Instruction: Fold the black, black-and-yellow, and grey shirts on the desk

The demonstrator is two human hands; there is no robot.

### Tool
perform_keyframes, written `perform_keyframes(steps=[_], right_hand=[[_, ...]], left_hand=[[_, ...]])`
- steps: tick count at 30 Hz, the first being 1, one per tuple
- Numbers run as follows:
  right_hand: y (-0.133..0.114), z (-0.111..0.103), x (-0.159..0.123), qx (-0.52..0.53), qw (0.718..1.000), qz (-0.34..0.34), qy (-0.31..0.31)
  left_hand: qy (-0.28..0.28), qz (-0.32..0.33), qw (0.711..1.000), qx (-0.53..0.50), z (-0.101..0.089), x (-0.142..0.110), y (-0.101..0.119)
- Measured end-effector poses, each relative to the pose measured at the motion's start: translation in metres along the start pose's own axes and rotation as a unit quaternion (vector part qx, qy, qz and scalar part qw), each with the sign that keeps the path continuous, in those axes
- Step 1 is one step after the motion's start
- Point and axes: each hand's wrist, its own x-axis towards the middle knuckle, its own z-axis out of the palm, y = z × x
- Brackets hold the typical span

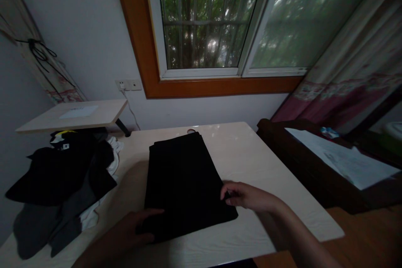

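A folded black garment [182,176] lies as a flat rectangle on the pale wooden table [251,155]; its exact kind cannot be made out. At its near left corner is my left hand [133,226], thumb and fingers spread around the edge with dark cloth between them. My right hand [240,196] pinches the right edge of the garment, a little above the near right corner, its fingers curled in. The cloth is so dark that folds and layers hardly show.
To the left, a loose heap of black, grey and white clothes [65,176] sits partly beneath a raised shelf [75,115] bearing a paper. Beyond the table are a window [213,21] and a wall socket [128,85]. Dark furniture [292,163] with a white sheet [342,157] stands right.
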Motion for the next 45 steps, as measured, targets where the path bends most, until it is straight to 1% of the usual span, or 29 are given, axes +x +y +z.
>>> perform_keyframes(steps=[2,3,5,7,9,10,11,13,14,15,16,17,19,21,23,25,29,34,39,42,45], right_hand=[[-0.001,-0.003,0.001,0.012,1.000,0.015,-0.016],[-0.001,-0.005,0.002,0.021,0.999,0.020,-0.018],[0.000,-0.008,0.006,0.042,0.999,0.024,0.003],[-0.001,-0.011,0.014,0.037,0.996,0.015,0.079],[-0.008,-0.014,0.026,-0.027,0.984,-0.016,0.178],[-0.013,-0.014,0.033,-0.075,0.971,-0.037,0.223],[-0.019,-0.014,0.042,-0.125,0.957,-0.056,0.257],[-0.033,-0.010,0.063,-0.197,0.929,-0.078,0.304],[-0.039,-0.007,0.076,-0.226,0.916,-0.091,0.319],[-0.045,-0.003,0.091,-0.251,0.905,-0.103,0.328],[-0.050,0.001,0.107,-0.276,0.897,-0.110,0.328],[-0.054,0.006,0.123,-0.299,0.888,-0.110,0.332],[-0.059,0.014,0.156,-0.340,0.878,-0.104,0.321],[-0.059,0.019,0.184,-0.364,0.872,-0.083,0.317],[-0.056,0.020,0.205,-0.376,0.867,-0.063,0.322],[-0.050,0.018,0.216,-0.380,0.861,-0.051,0.334],[-0.035,0.008,0.220,-0.379,0.855,-0.040,0.353],[-0.019,-0.008,0.210,-0.370,0.856,-0.003,0.361],[0.002,-0.025,0.189,-0.367,0.851,0.023,0.376],[0.014,-0.032,0.176,-0.369,0.848,0.023,0.380],[0.022,-0.034,0.168,-0.374,0.847,0.015,0.378]], left_hand=[[-0.027,0.000,1.000,0.002,-0.008,-0.003,0.002],[-0.027,0.001,1.000,0.011,-0.013,-0.005,0.003],[0.003,0.004,0.999,0.041,-0.025,-0.005,0.004],[0.062,0.006,0.995,0.079,-0.036,0.000,0.007],[0.135,0.012,0.983,0.121,-0.044,0.010,0.012],[0.174,0.021,0.974,0.145,-0.045,0.018,0.016],[0.217,0.036,0.961,0.167,-0.045,0.028,0.021],[0.284,0.088,0.929,0.221,-0.039,0.050,0.032],[0.296,0.112,0.914,0.253,-0.034,0.063,0.038],[0.296,0.130,0.902,0.285,-0.029,0.077,0.043],[0.291,0.135,0.893,0.315,-0.024,0.092,0.049],[0.292,0.129,0.885,0.339,-0.019,0.108,0.054],[0.305,0.107,0.869,0.375,-0.013,0.139,0.062],[0.336,0.079,0.854,0.390,-0.011,0.167,0.066],[0.370,0.050,0.842,0.389,-0.014,0.190,0.064],[0.391,0.027,0.837,0.382,-0.020,0.205,0.058],[0.405,0.011,0.837,0.369,-0.036,0.216,0.039],[0.398,-0.008,0.846,0.355,-0.053,0.214,0.018],[0.414,-0.011,0.839,0.353,-0.062,0.202,-0.001],[0.426,0.004,0.827,0.367,-0.067,0.191,-0.013],[0.429,0.006,0.822,0.373,-0.069,0.182,-0.021]])
